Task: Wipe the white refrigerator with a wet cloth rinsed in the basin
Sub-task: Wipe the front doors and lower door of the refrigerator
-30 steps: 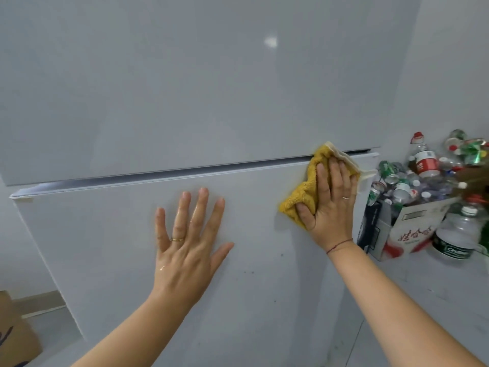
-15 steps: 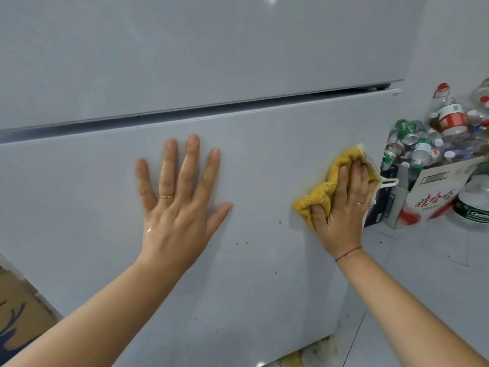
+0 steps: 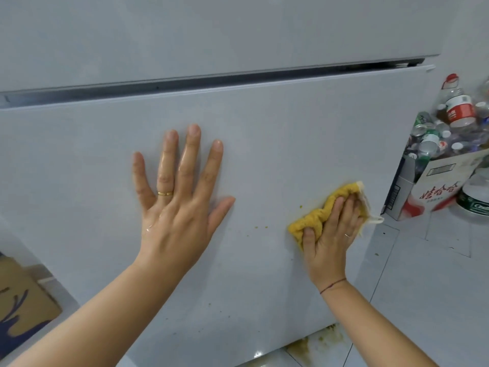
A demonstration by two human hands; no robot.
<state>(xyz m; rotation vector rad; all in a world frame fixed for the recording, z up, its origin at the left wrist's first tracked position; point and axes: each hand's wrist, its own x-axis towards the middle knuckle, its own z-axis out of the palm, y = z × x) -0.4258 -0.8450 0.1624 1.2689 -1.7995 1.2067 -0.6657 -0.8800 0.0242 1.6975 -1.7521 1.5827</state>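
The white refrigerator (image 3: 264, 133) fills most of the view, with a dark gap between its upper and lower doors. My left hand (image 3: 180, 197) lies flat on the lower door, fingers spread and straight. My right hand (image 3: 330, 231) presses a bunched yellow cloth (image 3: 315, 218) against the lower door near its right edge, thumb and fingers curled over the cloth. Small yellowish specks (image 3: 260, 227) dot the door just left of the cloth. No basin is in view.
A cardboard box (image 3: 434, 189) full of plastic bottles (image 3: 459, 107) stands on the tiled floor right of the refrigerator, a large bottle (image 3: 476, 197) beside it. A yellow-brown spill (image 3: 315, 343) stains the floor under the door. Another carton (image 3: 23, 303) sits at the lower left.
My right hand has slid the cloth down the lower door from the gap toward its lower right. My left hand stays flat on the door. The view has tilted downward.
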